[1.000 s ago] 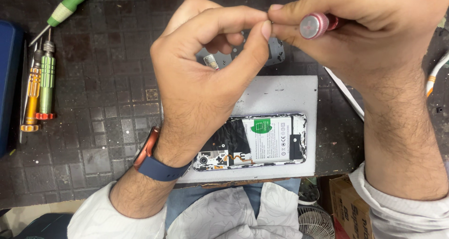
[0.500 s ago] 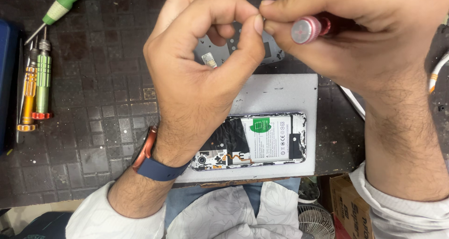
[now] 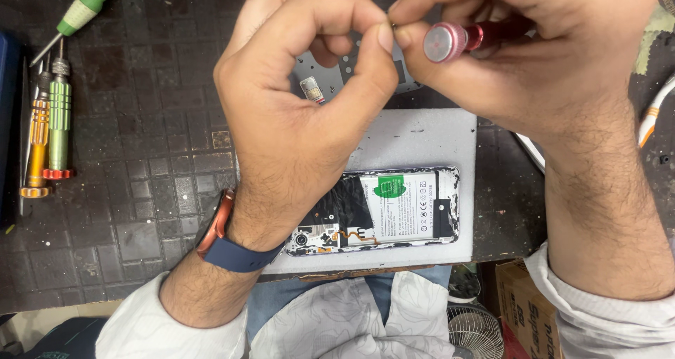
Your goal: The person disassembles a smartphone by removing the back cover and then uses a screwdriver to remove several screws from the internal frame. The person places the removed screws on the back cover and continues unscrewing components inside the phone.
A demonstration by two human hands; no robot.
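my left hand (image 3: 302, 113) has shifted up, pinching narrow at the tip of the red screwdriver (image 3: 464, 39) gripped in my right hand (image 3: 534, 56), frame top; opened phone (image 3: 380, 210) untouched below.

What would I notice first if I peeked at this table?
Two hands meeting up top: the left hand pinches fingertips against the right hand, which grips a red screwdriver. Below them an opened phone lies on a grey pad.

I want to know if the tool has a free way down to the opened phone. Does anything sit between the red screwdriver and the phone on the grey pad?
Nothing visible lies between the red screwdriver, held in the right hand, and the opened phone on the grey pad. The left hand overlaps only the phone's camera end.
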